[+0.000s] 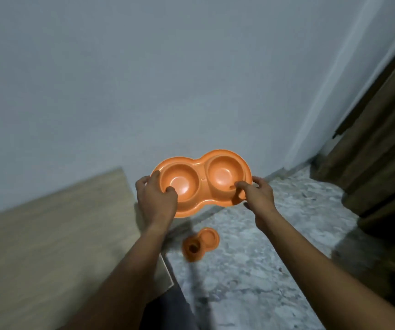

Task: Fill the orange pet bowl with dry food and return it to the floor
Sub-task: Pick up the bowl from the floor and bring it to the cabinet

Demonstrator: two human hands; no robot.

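Note:
An orange double pet bowl [202,181] with two round, empty cups is held up in the air in front of a pale wall. My left hand [156,198] grips its left end, thumb inside the left cup. My right hand [258,194] grips its right end, thumb on the rim of the right cup. Below it, a second orange double bowl [201,244] lies on the floor, one cup dark inside.
A light wooden tabletop [48,234] fills the lower left, its corner near my left forearm. The speckled grey stone floor [263,234] runs to the right. Brown curtains [382,139] hang at the right edge, by the wall corner.

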